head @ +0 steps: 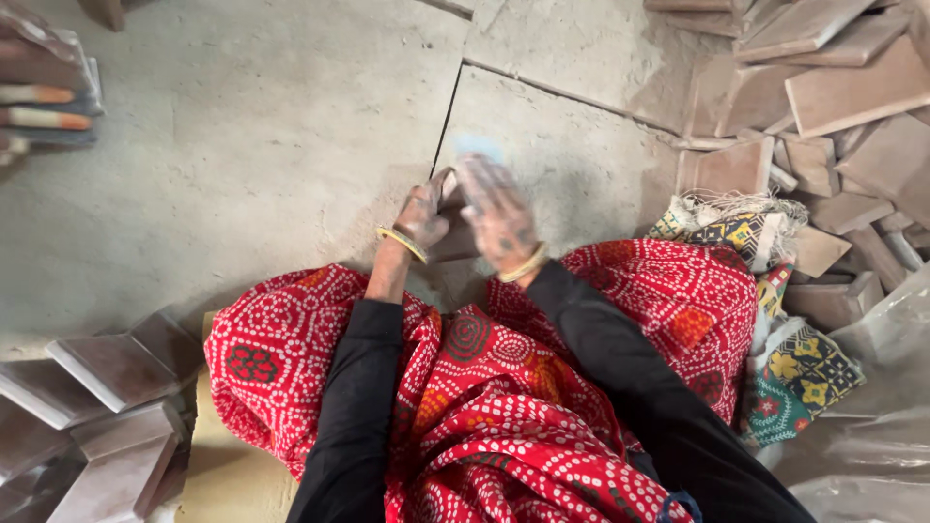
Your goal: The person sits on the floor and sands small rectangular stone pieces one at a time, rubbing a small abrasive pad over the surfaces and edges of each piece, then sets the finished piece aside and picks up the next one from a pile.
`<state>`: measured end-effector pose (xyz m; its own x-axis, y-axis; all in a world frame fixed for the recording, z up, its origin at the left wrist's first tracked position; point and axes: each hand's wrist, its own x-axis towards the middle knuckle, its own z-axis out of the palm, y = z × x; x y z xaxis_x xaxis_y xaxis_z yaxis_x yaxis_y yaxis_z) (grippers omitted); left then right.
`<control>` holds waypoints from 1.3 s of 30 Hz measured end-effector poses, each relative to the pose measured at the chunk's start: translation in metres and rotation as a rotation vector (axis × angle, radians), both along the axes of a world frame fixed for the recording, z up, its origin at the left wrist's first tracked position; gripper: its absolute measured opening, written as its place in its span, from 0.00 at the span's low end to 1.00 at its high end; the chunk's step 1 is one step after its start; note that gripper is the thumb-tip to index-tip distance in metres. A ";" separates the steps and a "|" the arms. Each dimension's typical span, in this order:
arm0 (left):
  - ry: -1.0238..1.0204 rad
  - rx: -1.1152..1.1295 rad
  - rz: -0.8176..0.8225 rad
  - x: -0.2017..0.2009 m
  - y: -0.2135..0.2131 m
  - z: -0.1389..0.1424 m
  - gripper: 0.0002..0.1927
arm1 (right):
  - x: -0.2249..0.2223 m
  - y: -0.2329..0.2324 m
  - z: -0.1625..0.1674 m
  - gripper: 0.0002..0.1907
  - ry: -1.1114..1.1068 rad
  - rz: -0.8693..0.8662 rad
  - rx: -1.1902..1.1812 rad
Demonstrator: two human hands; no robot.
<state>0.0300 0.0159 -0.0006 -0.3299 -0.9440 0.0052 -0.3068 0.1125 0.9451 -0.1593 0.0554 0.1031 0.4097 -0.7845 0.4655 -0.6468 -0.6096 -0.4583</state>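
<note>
We see a tile or brick workshop: piles of brown clay tiles (833, 92) lie on the dusty concrete floor (242, 165) along its right and left edges.

Both hands (465, 208) clasp a brown tile (448, 218).

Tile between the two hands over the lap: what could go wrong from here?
1. The right hand is motion-blurred, so it is moving fast; the tile, held by the left hand, could slip onto the concrete floor.
2. Loose tile piles crowd both sides; an elbow could topple one.
</note>
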 end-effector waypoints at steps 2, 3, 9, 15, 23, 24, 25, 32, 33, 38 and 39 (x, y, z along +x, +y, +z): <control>0.178 -0.019 -0.046 -0.002 0.005 -0.002 0.36 | 0.011 0.000 -0.004 0.32 0.028 0.009 -0.004; 0.263 -0.018 -0.062 -0.001 0.007 -0.001 0.33 | 0.013 0.000 -0.005 0.33 0.038 0.019 0.002; -0.027 0.142 -0.047 0.005 0.004 0.017 0.22 | -0.038 0.014 -0.009 0.20 -0.068 -0.252 0.339; -0.008 -0.431 0.137 -0.002 -0.002 0.012 0.27 | -0.020 0.044 -0.014 0.29 -0.520 -0.107 0.568; 1.149 0.472 0.281 -0.014 0.009 -0.005 0.41 | 0.065 0.042 -0.019 0.33 -0.483 0.104 0.397; 1.159 0.518 0.280 -0.011 0.010 -0.004 0.42 | 0.068 0.035 -0.021 0.33 -0.461 0.110 0.374; 1.160 0.502 0.265 -0.009 0.011 -0.004 0.42 | 0.069 0.029 -0.023 0.33 -0.442 0.108 0.378; 1.161 0.457 0.202 -0.006 0.000 -0.007 0.42 | 0.061 0.043 -0.011 0.33 -0.305 0.142 0.360; 1.179 0.399 0.179 -0.006 -0.002 -0.006 0.42 | 0.060 0.046 -0.008 0.33 -0.295 0.181 0.371; 1.119 0.630 0.301 -0.004 0.007 0.011 0.39 | 0.062 0.021 -0.001 0.34 -0.262 0.176 0.365; 1.047 0.664 0.356 -0.003 0.009 0.016 0.38 | 0.063 0.014 -0.002 0.35 -0.293 0.174 0.354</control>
<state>0.0265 0.0252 0.0150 -0.1849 -0.8999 -0.3950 0.6942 -0.4041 0.5956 -0.0965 0.0692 0.1015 0.4403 -0.8470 0.2978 -0.3622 -0.4711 -0.8043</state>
